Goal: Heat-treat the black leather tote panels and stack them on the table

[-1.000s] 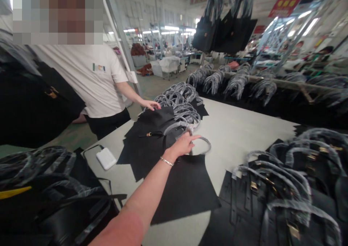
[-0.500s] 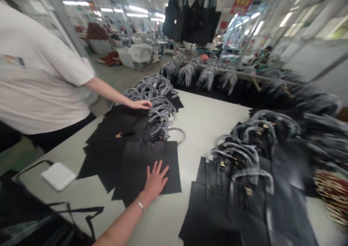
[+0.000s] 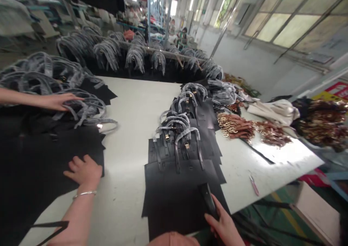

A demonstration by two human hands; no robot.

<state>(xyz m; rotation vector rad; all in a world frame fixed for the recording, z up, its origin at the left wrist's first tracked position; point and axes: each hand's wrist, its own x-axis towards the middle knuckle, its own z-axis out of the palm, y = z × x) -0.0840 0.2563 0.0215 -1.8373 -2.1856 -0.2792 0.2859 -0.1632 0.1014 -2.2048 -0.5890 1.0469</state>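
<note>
A slim black piece (image 3: 208, 201) sits in the grip of the right hand (image 3: 221, 220), fingers and thumb closed around its lower part; it is tilted over the nearest black bag (image 3: 171, 202) of the right-hand pile, and whether it touches that bag cannot be told. The left hand (image 3: 85, 170), with a silver bracelet (image 3: 85, 193) at the wrist, is open, fingers spread and a little bent, on the black flat bags (image 3: 46, 155) at the left, near their right edge. Just beyond it, a co-worker's hand (image 3: 61, 101) is at the wrapped handles (image 3: 89, 102) of the left pile. Between the 2 piles runs a bare strip of the pale worktop (image 3: 123, 140). Plastic-wrapped handles (image 3: 176, 121) and gold-coloured clasps (image 3: 186, 144) top the right-hand pile. Right of it lie 2 bunches of brown straps (image 3: 239, 127) with gold-coloured metal, a small pink-handled tool (image 3: 254, 185) nearer the edge, and a pale cloth (image 3: 274, 110) behind. Past the far edge, a rail (image 3: 160, 53) carries more wrapped handles, with windows (image 3: 288, 30) along the right wall.
</note>
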